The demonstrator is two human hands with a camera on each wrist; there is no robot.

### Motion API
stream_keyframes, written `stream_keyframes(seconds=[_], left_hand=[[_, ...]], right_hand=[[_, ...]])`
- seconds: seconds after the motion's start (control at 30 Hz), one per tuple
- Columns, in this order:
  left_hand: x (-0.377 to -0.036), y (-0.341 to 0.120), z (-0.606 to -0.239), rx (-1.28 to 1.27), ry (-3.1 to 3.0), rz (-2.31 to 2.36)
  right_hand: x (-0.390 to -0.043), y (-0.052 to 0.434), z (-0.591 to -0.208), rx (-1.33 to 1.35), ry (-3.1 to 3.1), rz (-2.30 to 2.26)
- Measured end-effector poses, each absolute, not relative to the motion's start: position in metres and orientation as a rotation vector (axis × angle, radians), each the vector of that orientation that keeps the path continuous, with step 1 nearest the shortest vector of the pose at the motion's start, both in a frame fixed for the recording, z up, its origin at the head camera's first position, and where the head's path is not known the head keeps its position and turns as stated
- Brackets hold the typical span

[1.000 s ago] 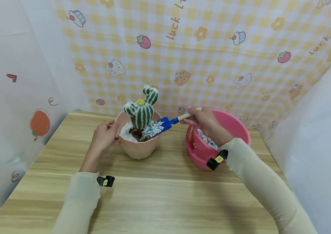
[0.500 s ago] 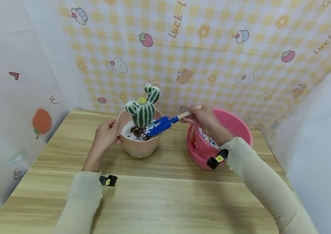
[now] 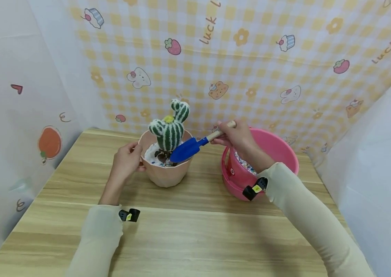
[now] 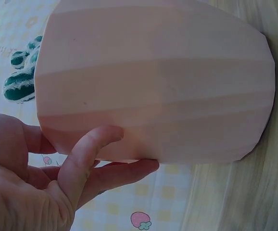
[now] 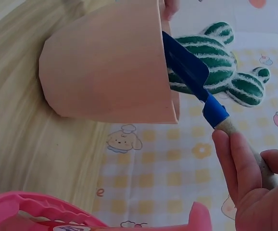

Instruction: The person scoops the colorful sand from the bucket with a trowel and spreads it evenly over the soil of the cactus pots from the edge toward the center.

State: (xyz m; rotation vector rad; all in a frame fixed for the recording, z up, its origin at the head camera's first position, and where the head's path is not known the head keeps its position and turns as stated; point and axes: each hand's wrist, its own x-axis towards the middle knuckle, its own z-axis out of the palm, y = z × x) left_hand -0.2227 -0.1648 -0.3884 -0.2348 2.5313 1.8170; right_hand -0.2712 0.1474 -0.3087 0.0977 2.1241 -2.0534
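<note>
In the head view, my left hand (image 3: 125, 161) holds the side and rim of a peach flowerpot (image 3: 166, 177). A green cactus with white stripes and a yellow top (image 3: 170, 134) stands in the pot, with white material and dark matter round its base. My right hand (image 3: 238, 136) grips the pale wooden handle of a small blue trowel (image 3: 186, 149). The trowel's blade slants down over the pot's right rim, its tip near the cactus base; no stones show on it. In the right wrist view the blade (image 5: 189, 70) dips inside the pot's mouth.
Under my right forearm stands a pink bucket (image 3: 280, 148), partly hidden, with small multicoloured stones (image 3: 244, 163) in it. Both stand on a wood-grain table (image 3: 181, 238). A yellow checked cloth (image 3: 195, 65) hangs behind, with pale sheets at both sides.
The multicoloured stones have slid off the trowel into the flowerpot beside the cactus. My right hand has tipped the blade steeper. My left hand stays on the flowerpot.
</note>
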Motion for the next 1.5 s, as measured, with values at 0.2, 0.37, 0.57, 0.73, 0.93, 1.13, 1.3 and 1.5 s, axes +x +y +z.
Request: stream_keyframes(seconds=[0.2, 0.37, 0.57, 0.73, 0.93, 1.13, 1.3, 1.5], left_hand=[[-0.225, -0.161, -0.387, -0.198, 2.481, 1.835], [-0.224, -0.165, -0.388, -0.160, 2.449, 1.839], [-0.222, -0.172, -0.388, -0.139, 2.470, 1.814], [-0.221, -0.175, -0.387, -0.125, 2.484, 1.798], [-0.221, -0.175, -0.388, -0.106, 2.504, 1.791], [-0.213, -0.165, -0.385, -0.212, 2.820, 1.731], [-0.196, -0.130, -0.375, -0.198, 3.329, 2.005], [-0.179, -0.067, -0.371, 0.690, 3.414, 2.131]], right_hand=[[-0.269, 0.160, -0.301, 0.121, 2.166, -2.063], [-0.266, 0.190, -0.284, 0.197, 2.086, -2.201], [-0.263, 0.240, -0.270, 0.189, 2.097, -2.336], [-0.256, 0.277, -0.269, 0.235, 2.180, -2.328], [-0.249, 0.307, -0.274, 0.273, 2.294, -2.288], [-0.246, 0.327, -0.277, 0.352, 2.380, -2.220], [-0.249, 0.338, -0.283, 0.383, 2.513, -2.076], [-0.252, 0.344, -0.289, 0.381, 2.641, -1.870]])
